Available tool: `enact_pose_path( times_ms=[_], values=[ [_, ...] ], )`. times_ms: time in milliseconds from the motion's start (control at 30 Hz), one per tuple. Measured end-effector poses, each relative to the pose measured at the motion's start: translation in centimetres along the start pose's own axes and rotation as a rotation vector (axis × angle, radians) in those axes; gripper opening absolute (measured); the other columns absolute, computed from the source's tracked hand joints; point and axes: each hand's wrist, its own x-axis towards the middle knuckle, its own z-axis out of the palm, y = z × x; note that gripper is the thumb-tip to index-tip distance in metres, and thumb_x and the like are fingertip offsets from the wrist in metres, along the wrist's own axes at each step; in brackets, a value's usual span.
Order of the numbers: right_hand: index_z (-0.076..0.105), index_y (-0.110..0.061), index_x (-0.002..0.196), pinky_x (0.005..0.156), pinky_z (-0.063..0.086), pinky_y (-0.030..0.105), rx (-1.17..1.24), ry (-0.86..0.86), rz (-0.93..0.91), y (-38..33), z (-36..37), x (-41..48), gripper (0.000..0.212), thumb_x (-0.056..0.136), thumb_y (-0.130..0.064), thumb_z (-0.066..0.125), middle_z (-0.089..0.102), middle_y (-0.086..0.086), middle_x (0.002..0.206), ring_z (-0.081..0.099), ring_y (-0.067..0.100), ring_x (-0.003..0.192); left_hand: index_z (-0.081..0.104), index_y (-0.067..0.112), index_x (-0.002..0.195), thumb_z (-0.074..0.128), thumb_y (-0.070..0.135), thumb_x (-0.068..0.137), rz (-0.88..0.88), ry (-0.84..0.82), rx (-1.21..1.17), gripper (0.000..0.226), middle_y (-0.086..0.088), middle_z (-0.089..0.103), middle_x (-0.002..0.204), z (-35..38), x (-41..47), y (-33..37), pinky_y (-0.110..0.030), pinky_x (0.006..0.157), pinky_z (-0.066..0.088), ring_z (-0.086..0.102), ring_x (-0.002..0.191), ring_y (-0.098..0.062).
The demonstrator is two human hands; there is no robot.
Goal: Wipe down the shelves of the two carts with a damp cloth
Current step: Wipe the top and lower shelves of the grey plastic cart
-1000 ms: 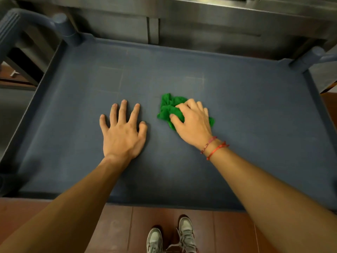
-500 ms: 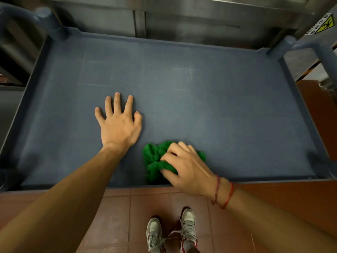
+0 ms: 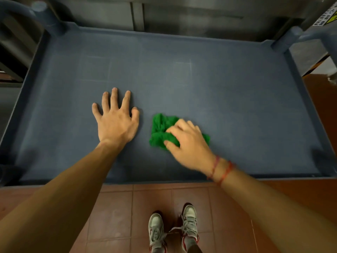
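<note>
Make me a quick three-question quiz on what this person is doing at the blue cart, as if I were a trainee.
1. True or false: the left hand lies flat, fingers spread, on the cart shelf.
2. The right hand grips: A) a sponge, B) a green cloth, C) a brush.
3. What is worn on the right wrist?

Key: 1 true; 2 B; 3 red string bracelets.
</note>
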Motion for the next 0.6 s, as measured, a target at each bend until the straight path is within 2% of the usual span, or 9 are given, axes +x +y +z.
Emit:
enact_pose_path(
  times_ms=[133, 267, 367, 433, 500, 600],
  values=[
    [0.066, -0.016, 0.098, 0.074, 0.043, 0.04, 0.114, -0.159, -0.126, -0.7, -1.1, -6.3, 0.032, 0.088, -0.042, 0.05, 0.052, -0.001, 0.095, 0.045, 0.019, 0.086, 0.025, 0.029, 0.154, 0.027, 0.046, 0.098, -0.003, -0.01, -0.007, 0.058, -0.008, 0.015, 0.163, -0.1, 0.0, 0.1, -0.061, 0.117, 0.006, 0.007, 0.15, -0.031],
    [0.065, -0.015, 0.101, 0.078, 0.043, 0.039, 0.159, -0.235, -0.189, 0.5, -1.8, -6.3, 0.03, 0.092, -0.038, 0.049, 0.049, -0.004, 0.096, 0.041, 0.014, 0.086, 0.024, 0.029, 0.154, 0.027, 0.045, 0.099, -0.005, -0.012, -0.008, 0.058, -0.008, 0.015, 0.164, -0.2, -0.1, 0.3, -0.061, 0.118, 0.005, 0.006, 0.151, -0.03],
    [0.065, -0.012, 0.102, 0.076, 0.044, 0.037, 0.125, -0.195, -0.293, 2.0, -1.6, -4.6, 0.022, 0.09, -0.029, 0.058, 0.052, 0.002, 0.097, 0.045, 0.019, 0.085, 0.023, 0.029, 0.155, 0.027, 0.045, 0.099, 0.0, -0.012, -0.005, 0.058, -0.008, 0.014, 0.164, -0.2, -0.1, 0.0, -0.061, 0.118, 0.004, 0.005, 0.151, -0.03],
    [0.066, -0.011, 0.101, 0.077, 0.043, 0.039, 0.067, -0.142, -0.319, 3.5, -1.8, -2.5, 0.022, 0.09, -0.028, 0.058, 0.056, 0.007, 0.096, 0.05, 0.026, 0.084, 0.023, 0.029, 0.155, 0.027, 0.045, 0.1, -0.003, -0.007, -0.01, 0.057, -0.008, 0.014, 0.164, -0.2, 0.0, -0.2, -0.06, 0.118, 0.003, 0.005, 0.151, -0.03],
    [0.067, -0.009, 0.1, 0.08, 0.043, 0.04, -0.004, -0.078, -0.279, 5.2, -2.1, 0.7, 0.029, 0.091, -0.033, 0.052, 0.058, 0.011, 0.095, 0.053, 0.032, 0.085, 0.023, 0.03, 0.155, 0.027, 0.046, 0.1, 0.004, -0.005, -0.009, 0.057, -0.008, 0.014, 0.164, -0.2, 0.0, -0.2, -0.06, 0.118, 0.002, 0.005, 0.151, -0.03],
    [0.067, -0.008, 0.108, 0.084, 0.047, 0.045, -0.06, 0.016, -0.116, 7.2, -2.7, 4.9, 0.042, 0.09, -0.04, 0.048, 0.059, 0.015, 0.101, 0.055, 0.037, 0.09, 0.022, 0.031, 0.155, 0.026, 0.047, 0.1, 0.006, -0.009, -0.003, 0.057, -0.007, 0.013, 0.165, -0.1, 0.0, -0.1, -0.059, 0.119, 0.002, 0.004, 0.152, -0.029]
  ],
)
